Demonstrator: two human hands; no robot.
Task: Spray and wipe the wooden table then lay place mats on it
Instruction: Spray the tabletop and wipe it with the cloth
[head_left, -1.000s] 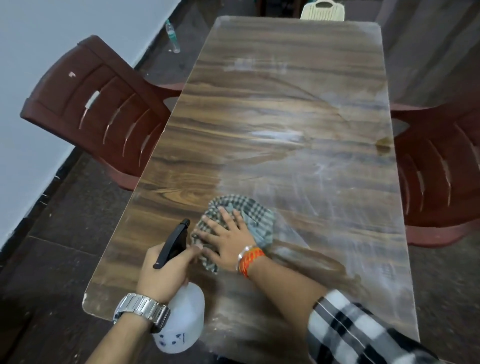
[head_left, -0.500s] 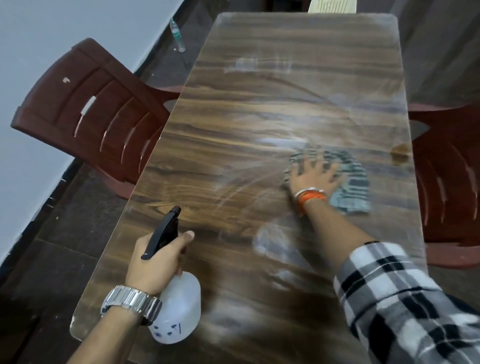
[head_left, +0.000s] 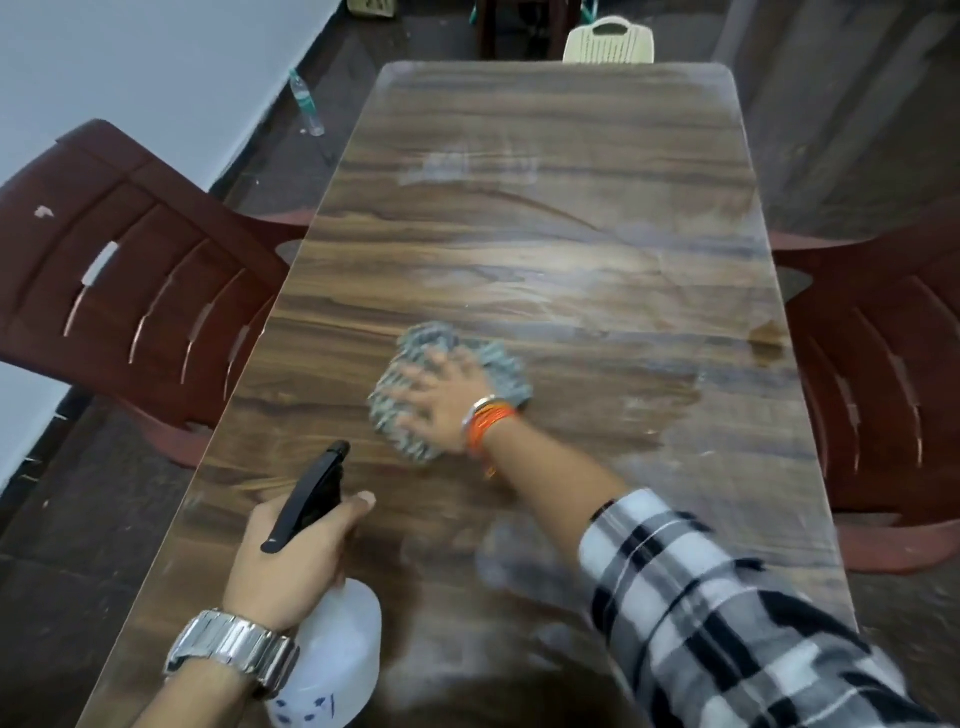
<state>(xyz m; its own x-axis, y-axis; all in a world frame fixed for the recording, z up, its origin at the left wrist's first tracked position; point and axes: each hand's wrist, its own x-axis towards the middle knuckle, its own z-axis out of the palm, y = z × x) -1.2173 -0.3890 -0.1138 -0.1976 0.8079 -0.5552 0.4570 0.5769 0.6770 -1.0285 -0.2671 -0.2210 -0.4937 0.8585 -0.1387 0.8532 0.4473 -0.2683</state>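
Right hand (head_left: 441, 397), fingers spread flat, presses grey cloth (head_left: 498, 366) on desk (head_left: 519, 249). Left hand (head_left: 291, 556) fingers curled round spray bottle (head_left: 337, 649). Best: overlapping strokes toward hazy far patches.

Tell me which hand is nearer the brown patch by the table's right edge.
Right. The right hand, flat on the cloth, lies left of the brown patch; the left hand, gripping the spray bottle, is farther left and closer to the camera.

Blurred grey checked cloth (head_left: 431, 338) partly hidden beneath the blurred right hand (head_left: 441, 400); white plastic spray bottle (head_left: 337, 654) cut by lower edge
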